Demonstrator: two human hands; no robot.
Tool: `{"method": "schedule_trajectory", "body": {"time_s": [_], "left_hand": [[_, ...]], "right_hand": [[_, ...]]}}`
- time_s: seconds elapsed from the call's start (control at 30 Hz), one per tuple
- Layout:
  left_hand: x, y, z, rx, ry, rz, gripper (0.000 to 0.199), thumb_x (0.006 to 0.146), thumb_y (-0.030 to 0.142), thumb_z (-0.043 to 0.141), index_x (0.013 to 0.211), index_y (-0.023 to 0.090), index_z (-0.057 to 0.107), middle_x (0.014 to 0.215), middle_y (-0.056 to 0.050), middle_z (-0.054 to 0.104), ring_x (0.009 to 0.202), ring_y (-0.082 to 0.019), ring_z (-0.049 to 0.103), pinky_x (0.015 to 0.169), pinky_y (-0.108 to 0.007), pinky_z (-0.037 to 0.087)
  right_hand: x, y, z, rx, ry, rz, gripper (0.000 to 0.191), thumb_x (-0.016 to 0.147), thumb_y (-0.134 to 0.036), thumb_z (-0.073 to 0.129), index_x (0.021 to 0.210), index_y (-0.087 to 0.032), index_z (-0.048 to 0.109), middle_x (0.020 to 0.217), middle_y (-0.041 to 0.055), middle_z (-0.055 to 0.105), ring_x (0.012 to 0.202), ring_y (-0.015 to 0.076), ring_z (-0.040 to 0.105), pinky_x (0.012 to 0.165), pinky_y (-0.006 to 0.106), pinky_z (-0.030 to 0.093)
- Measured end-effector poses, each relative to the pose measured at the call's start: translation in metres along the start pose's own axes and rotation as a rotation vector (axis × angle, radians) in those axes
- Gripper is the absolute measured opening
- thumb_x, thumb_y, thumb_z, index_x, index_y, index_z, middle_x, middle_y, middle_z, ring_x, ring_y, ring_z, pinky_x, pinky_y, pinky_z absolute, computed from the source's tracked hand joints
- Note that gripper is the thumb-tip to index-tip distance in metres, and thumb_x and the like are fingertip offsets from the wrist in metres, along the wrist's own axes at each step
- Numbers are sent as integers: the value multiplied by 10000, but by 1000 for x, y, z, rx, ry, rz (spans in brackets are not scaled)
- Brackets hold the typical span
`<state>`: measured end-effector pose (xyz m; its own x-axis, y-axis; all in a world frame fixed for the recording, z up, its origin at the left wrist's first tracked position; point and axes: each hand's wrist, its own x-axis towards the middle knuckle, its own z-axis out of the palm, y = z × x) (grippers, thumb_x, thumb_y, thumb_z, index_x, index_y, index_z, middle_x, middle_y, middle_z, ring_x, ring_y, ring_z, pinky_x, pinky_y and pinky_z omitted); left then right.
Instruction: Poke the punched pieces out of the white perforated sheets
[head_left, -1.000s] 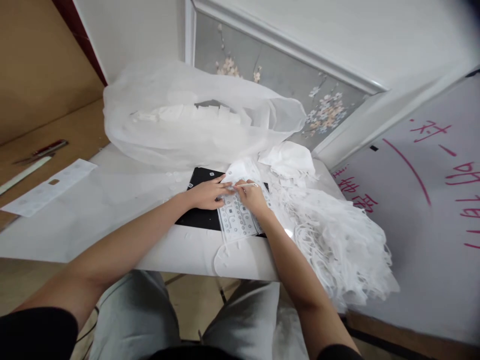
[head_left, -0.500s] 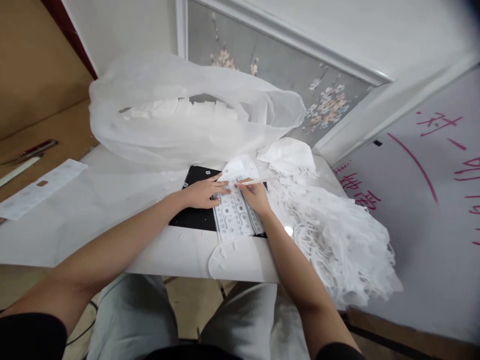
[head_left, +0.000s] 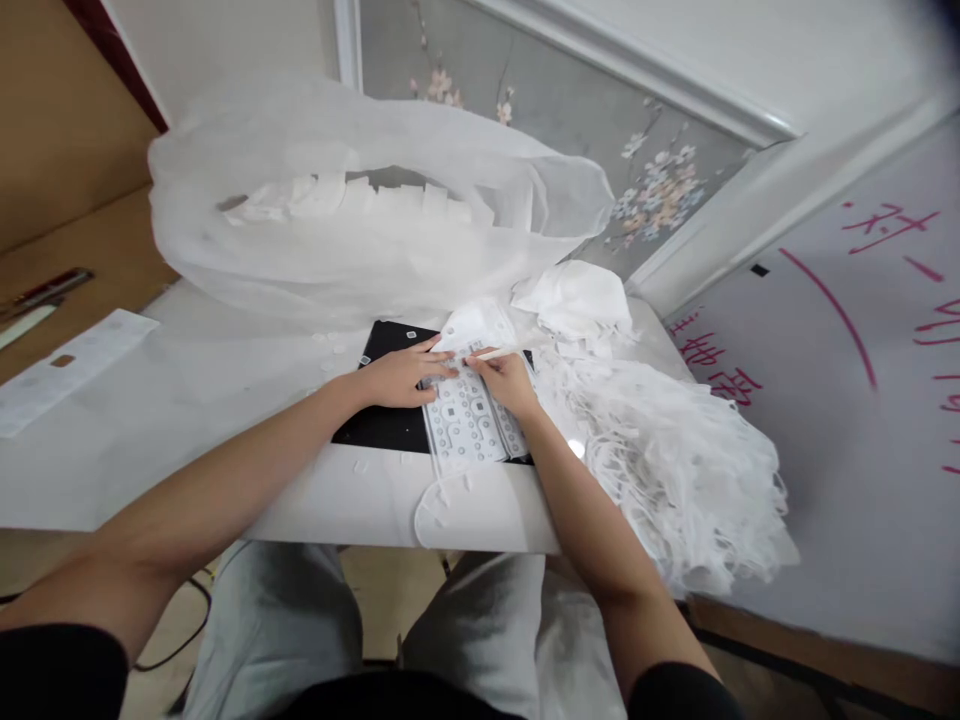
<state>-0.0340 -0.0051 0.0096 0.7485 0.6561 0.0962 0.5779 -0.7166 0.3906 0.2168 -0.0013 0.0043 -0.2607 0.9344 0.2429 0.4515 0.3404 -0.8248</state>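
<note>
A white sheet (head_left: 469,430) printed with rows of small grey circles and shapes lies on a black mat (head_left: 382,428). My left hand (head_left: 401,375) rests on the sheet's left part, fingers spread. In my right hand (head_left: 506,378) is a slim white pen-like tool (head_left: 496,352), pinched between the fingers. Its tip points at the upper part of the sheet, close to my left fingertips; whether it touches the sheet I cannot tell. A thin white strip (head_left: 418,520) curls from the sheet's lower edge over the table's front.
A large translucent white bag (head_left: 300,260) with white pieces inside lies behind the mat. To the right are a heap of white strips (head_left: 675,470) and crumpled white material (head_left: 574,300). A white strip with a cutout (head_left: 90,360) is at the left. A whiteboard (head_left: 847,480) stands at the right.
The view has shifted slightly. My right hand and the tool have turned a little over the sheet. My left hand keeps its place on it.
</note>
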Motion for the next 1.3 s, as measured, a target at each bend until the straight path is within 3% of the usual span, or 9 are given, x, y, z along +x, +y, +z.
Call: {"method": "schedule_trajectory", "body": {"time_s": [0.27,0.43,0.63,0.8,1.0,1.2,1.3], "left_hand": [[-1,0,-1,-7,10,2,533,876,246,575,1407,292,584,1581,26,409,1549,-274,159,1246,-428,253],[0,-1,1,-1,14,14,527,882,252,565,1407,289,583,1588,14,400,1547,-280,163,1240,-439,260],[-1,-1,2,-12,14,-18,522,873,273,583,1394,303,593,1584,22,407,1547,-279,162,1234,-436,268],[-2,4,-2,-32,6,-33,512,879,270,577,1390,297,597,1592,24,392,1546,-288,165,1233,-439,271],[-2,1,-1,-19,-5,-15,535,876,273,591,1410,294,577,1604,14,372,1550,-287,147,1242,-440,246],[-1,2,-2,-11,-18,-8,538,881,282,601,1418,289,569,1605,9,373,1551,-293,138,1244,-443,239],[0,3,-2,-4,-31,-21,560,889,282,589,1446,281,540,1616,4,351,1552,-300,123,1241,-452,243]], "right_hand": [[-2,-5,1,0,9,10,338,889,-490,635,859,-179,766,837,34,755,749,192,666,652,279,478],[-3,-5,1,0,-1,-26,315,903,-467,629,888,-185,769,890,39,760,803,196,678,731,293,489],[-3,1,0,-30,2,-2,358,902,-495,622,912,-167,767,732,18,712,628,150,594,569,259,400],[-2,1,0,-35,-1,-8,342,908,-481,619,912,-174,769,779,25,736,683,167,637,608,269,447],[-3,-3,0,-132,-4,-163,231,934,-388,614,939,-220,772,969,47,769,944,223,685,855,347,521],[-4,-4,0,-436,-82,-358,270,1011,-358,510,994,-247,755,1001,25,775,925,217,637,910,380,475],[-4,-3,3,-537,-85,-388,296,1029,-345,471,997,-239,745,981,32,772,890,213,624,902,383,455]]}}
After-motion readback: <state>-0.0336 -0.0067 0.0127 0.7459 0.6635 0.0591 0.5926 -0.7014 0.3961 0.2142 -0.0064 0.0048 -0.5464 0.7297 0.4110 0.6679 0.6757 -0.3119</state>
